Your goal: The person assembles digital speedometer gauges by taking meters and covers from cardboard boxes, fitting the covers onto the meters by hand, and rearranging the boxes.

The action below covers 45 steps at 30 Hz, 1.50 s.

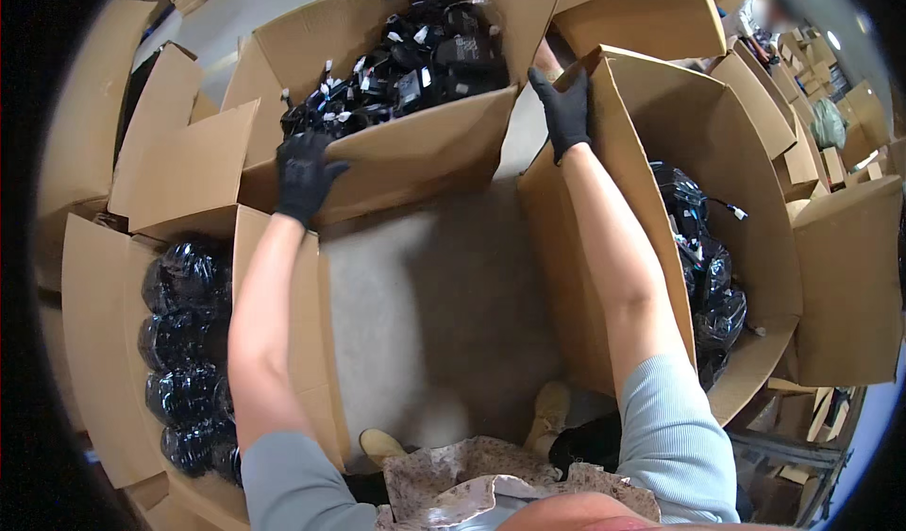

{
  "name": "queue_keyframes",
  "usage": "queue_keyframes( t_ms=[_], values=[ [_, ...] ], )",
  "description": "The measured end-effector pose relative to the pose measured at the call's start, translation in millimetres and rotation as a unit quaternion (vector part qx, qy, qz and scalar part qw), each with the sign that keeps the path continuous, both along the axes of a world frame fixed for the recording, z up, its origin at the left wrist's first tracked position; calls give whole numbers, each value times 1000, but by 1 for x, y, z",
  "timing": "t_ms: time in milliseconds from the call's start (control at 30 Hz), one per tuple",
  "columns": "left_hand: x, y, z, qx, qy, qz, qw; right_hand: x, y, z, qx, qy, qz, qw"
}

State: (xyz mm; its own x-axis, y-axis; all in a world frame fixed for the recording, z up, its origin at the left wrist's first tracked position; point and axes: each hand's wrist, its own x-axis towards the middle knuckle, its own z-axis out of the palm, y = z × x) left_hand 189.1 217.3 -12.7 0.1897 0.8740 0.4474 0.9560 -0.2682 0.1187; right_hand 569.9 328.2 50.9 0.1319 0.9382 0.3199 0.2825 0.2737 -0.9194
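Nearest the camera, a patterned garment [491,488] and two pale sleeves are seen at the lower edge, partly cut off by it, with two tan shoes [552,408] on the grey floor [425,314] just beyond. Three large open cardboard boxes are ranged around that floor. The far box [415,149], the one being handled, is set with its long axis running from lower left to upper right and its open top facing up toward the camera; it is filled with black items bearing small white tags [415,59], whose kind cannot be made out. The right box [661,210] is stood upright with black plastic-wrapped bundles [708,276] inside, largely hidden behind its near wall. The left box [94,333] holds a row of glossy black wrapped bundles [184,361], partly covered by the left forearm. The left hand [304,174], in a black glove, is laid on the near rim of the far box, fingers curled over the edge. The right hand [564,108], also gloved, is placed at that box's right corner beside a flap of the right box, fingers held together; what they grip cannot be told.
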Motion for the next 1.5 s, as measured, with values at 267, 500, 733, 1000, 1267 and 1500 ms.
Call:
queue_keyframes(
  t_ms=[267, 500, 733, 1000, 1267, 1500],
  values=[
    [-71, -39, 42, -76, 26, 6, 997, -66, -24, 97, 306, -197, 67, 929],
    [137, -15, 74, -138, -68, -130, 980, -27, -20, 138, 86, -396, -91, 910],
    [199, -17, 15, -82, -114, 90, 986, -35, -76, 139, -29, -258, 53, 964],
    [119, -123, 65, 36, -85, -117, 989, -49, -249, 140, -69, -178, 100, 977],
    [47, -244, 98, -111, -49, -219, 968, -111, -474, 145, -167, 18, 182, 969],
    [15, -331, 72, -188, 92, -251, 945, -113, -606, 173, -272, 56, 260, 925]
  ],
)
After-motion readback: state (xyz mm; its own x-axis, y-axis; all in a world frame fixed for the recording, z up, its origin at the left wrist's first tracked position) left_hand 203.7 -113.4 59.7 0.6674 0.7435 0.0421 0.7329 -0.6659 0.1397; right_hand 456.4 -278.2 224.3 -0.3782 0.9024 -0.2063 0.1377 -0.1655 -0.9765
